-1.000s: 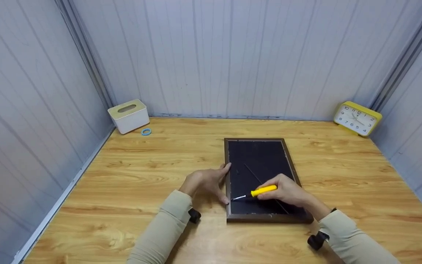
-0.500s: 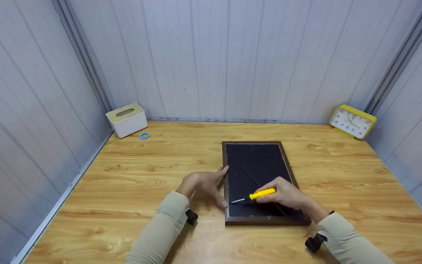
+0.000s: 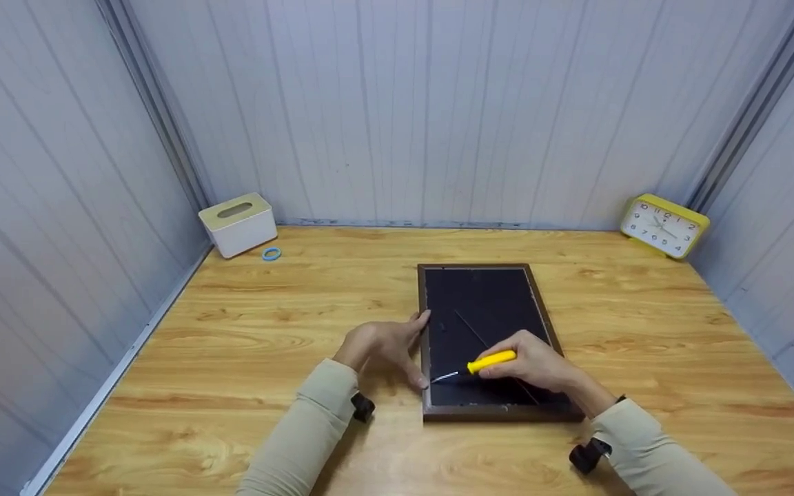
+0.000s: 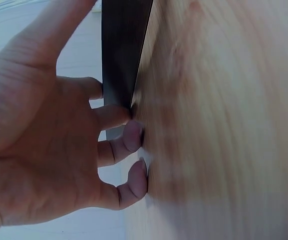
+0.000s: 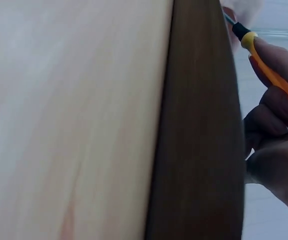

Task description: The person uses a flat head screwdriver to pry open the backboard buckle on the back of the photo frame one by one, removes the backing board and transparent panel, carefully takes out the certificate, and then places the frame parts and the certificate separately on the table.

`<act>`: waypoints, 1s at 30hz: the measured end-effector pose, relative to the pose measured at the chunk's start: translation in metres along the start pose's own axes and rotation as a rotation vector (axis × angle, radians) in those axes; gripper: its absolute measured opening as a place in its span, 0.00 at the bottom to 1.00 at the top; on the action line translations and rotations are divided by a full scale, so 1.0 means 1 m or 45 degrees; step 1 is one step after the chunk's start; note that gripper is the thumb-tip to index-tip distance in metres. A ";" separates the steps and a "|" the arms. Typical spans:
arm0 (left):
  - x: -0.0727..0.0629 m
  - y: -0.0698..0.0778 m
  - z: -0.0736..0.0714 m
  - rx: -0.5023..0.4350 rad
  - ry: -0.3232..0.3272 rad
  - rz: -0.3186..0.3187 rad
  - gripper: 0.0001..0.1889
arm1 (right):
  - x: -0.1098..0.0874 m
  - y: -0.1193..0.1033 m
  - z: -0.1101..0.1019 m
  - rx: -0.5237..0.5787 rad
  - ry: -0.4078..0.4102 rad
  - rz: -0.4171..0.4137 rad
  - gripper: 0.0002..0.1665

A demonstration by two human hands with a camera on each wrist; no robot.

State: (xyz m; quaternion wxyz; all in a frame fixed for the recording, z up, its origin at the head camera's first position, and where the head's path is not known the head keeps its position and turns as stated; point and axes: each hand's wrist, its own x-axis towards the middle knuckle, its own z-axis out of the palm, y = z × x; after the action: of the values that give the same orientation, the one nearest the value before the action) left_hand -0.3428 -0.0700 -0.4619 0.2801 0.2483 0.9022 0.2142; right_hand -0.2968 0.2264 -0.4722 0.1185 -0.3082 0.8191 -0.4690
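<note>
A picture frame (image 3: 486,413) with a brown rim and black backing lies face down on the wooden table. My right hand (image 3: 538,362) pinches the yellow handle of a screwdriver (image 3: 493,360) over the backing. Its metal tip meets the inner edge of the left rim, close to my left thumb. My left hand (image 3: 393,348) touches the frame's left side, thumb and fingers spread along it. In the left wrist view, bent fingers (image 4: 133,137) rest at the frame's side and the tabletop. A thin dark rod (image 3: 469,325) lies diagonally on the backing, partly hidden by my right hand.
A white tissue box (image 3: 238,227) stands at the back left, with a blue ring (image 3: 271,253) beside it. A yellow clock (image 3: 666,226) is at the back right. Pale panel walls (image 3: 383,110) close off the table's back and sides.
The head view has shifted slightly. My right hand and the screwdriver handle have moved a little to the left, the tip staying at the left rim. My left hand keeps its place on the frame.
</note>
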 end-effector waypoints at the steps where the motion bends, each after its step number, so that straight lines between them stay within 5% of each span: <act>1: 0.000 0.001 0.000 0.012 -0.002 0.000 0.75 | 0.001 -0.002 0.000 -0.011 0.007 -0.009 0.13; 14: -0.002 0.003 -0.002 0.033 -0.031 -0.073 0.75 | 0.026 -0.056 0.005 -0.254 -0.046 -0.050 0.11; 24: -0.002 0.005 0.000 0.055 -0.040 -0.130 0.75 | 0.048 -0.103 0.023 -0.462 -0.077 0.033 0.03; 30: -0.002 0.006 -0.001 0.102 -0.025 -0.122 0.75 | 0.060 -0.121 0.031 -0.596 -0.099 0.016 0.11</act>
State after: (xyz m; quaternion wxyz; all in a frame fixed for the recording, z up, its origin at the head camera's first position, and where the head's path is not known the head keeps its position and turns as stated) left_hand -0.3402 -0.0666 -0.4570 0.2887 0.2178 0.9182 0.1619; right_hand -0.2812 0.1228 -0.3817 0.0780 -0.3402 0.9023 -0.2532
